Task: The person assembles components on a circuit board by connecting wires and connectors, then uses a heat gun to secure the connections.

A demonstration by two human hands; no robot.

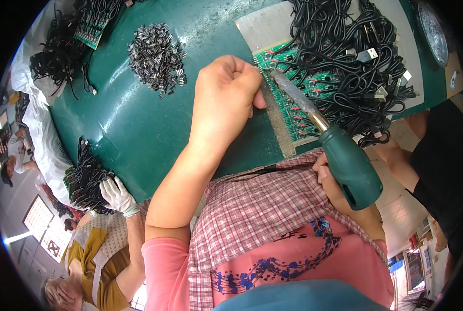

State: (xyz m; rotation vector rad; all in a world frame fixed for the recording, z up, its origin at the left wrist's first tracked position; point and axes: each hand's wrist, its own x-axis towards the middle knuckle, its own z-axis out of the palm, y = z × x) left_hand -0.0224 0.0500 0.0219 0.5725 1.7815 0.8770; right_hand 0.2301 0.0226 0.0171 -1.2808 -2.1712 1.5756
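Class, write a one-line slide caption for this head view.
Left hand steadies a part at a green circuit board while right hand applies a green-handled soldering iron.

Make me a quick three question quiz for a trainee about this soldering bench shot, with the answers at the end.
1. True or false: the right hand grips the green-handled soldering iron.
2. Multiple choice: the left hand is closed as a fist at A) the pile of small dark components, B) the left edge of the green circuit board, C) the round metal dish.
3. Fill in: the tangle of black cables lies on top of the ____.

Key: 1 true. 2 B. 3 circuit board; it covers much of the board on the green table. What the fist pinches cannot be made out.
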